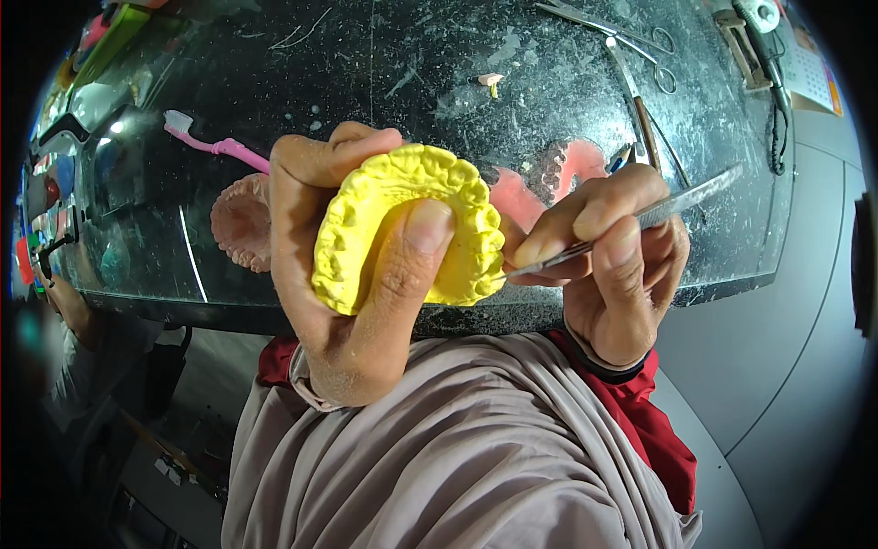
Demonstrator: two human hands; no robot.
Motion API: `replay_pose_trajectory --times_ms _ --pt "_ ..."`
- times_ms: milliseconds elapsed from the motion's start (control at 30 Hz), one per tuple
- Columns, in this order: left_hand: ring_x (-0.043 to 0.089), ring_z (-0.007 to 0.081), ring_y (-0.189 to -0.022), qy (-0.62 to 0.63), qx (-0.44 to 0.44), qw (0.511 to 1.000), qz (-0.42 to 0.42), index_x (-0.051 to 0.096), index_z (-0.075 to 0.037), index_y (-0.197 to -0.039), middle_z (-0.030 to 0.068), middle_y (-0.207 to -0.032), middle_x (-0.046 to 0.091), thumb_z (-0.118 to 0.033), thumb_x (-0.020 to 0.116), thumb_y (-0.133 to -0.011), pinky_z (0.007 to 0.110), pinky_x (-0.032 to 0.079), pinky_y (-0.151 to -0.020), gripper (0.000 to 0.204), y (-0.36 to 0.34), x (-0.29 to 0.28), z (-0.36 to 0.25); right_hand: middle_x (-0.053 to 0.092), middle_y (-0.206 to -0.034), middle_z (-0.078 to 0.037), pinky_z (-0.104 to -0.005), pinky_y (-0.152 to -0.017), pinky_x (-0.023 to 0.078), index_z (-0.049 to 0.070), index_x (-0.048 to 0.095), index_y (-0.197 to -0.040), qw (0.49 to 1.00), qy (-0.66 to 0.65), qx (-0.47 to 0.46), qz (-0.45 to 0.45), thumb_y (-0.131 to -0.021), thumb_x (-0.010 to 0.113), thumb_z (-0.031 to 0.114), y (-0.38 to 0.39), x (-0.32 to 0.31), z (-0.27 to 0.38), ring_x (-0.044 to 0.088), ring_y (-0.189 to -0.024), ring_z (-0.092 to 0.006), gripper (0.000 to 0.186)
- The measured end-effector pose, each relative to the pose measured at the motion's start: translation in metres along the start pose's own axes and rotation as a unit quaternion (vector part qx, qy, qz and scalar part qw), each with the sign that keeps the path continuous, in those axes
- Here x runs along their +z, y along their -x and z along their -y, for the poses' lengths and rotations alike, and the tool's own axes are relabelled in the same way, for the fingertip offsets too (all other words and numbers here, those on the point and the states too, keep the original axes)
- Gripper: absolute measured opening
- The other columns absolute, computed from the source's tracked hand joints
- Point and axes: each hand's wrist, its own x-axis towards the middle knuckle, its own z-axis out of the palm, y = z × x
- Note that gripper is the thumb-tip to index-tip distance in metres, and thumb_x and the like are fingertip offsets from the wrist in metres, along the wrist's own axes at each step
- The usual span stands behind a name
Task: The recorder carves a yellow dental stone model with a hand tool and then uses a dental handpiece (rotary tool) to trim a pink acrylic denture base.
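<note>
A yellow dental cast (412,169), with a horseshoe row of teeth facing up, is in my left hand (361,334). My left thumb presses on its palate, and the fingers wrap its left side. My right hand (626,274) pinches a slim metal scalpel (675,209) like a pen. The scalpel's pointed tip meets, or nearly meets, the cast's lower right edge. Fine pale dust clings to the hands and the tool's handle. Behind my right fingers lie pink denture-base pieces (578,165), partly hidden.
A pink dental cast (240,224) sits left of my left hand, below a pink toothbrush (215,145). Scissors (631,41) and a brown-handled knife (644,128) lie at upper right. Beyond them is a corded handpiece (764,46). Another person's hand (69,302) shows at far left.
</note>
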Motion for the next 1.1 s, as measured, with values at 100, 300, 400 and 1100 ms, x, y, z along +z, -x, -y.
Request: replay_pose_trajectory --times_ms 100,300,400,1100 --pt "0.046 0.0115 -0.073 0.024 -0.012 1.0 -0.013 0.034 0.002 -0.098 0.0135 -0.089 0.044 -0.007 0.044 -0.081 0.021 0.041 -0.064 0.022 0.0 0.0 0.002 0.052 -0.08 -0.021 -0.0327 -0.064 0.054 -0.002 0.035 -0.093 0.999 -0.004 -0.047 -0.017 -0.088 0.032 0.014 0.002 0.002 -0.002 0.061 -0.072 -0.0262 0.018" --pt "0.051 0.0128 -0.074 0.011 -0.019 0.999 -0.032 0.035 0.002 -0.098 0.0144 -0.09 0.045 -0.008 0.044 -0.08 0.023 0.047 -0.06 0.022 0.001 0.001 0.0 0.05 -0.081 -0.023 -0.0325 -0.062 0.055 -0.003 0.033 -0.094 0.988 0.059 -0.124 -0.065 -0.089 0.027 0.012 0.006 0.011 -0.012 0.061 -0.069 -0.028 0.017" --pt "0.05 0.0131 -0.073 0.006 -0.007 1.0 -0.028 0.035 0.002 -0.098 0.0147 -0.09 0.046 -0.008 0.044 -0.08 0.024 0.045 -0.063 0.022 0.002 0.0 0.002 0.051 -0.078 -0.023 -0.0303 -0.06 0.055 -0.003 0.035 -0.094 0.985 0.072 -0.139 -0.071 -0.088 0.029 0.014 0.005 0.009 -0.01 0.06 -0.067 -0.0269 0.018" --pt "0.055 0.0172 -0.077 0.0 -0.03 0.998 -0.052 0.033 0.001 -0.093 0.0131 -0.092 0.042 -0.01 0.042 -0.083 0.027 0.05 -0.064 0.017 0.002 0.001 -0.002 0.052 -0.084 -0.019 -0.0297 -0.061 0.054 0.003 0.035 -0.095 0.998 -0.045 -0.04 -0.028 -0.089 0.033 0.018 0.003 0.009 -0.008 0.06 -0.076 -0.0275 0.016"
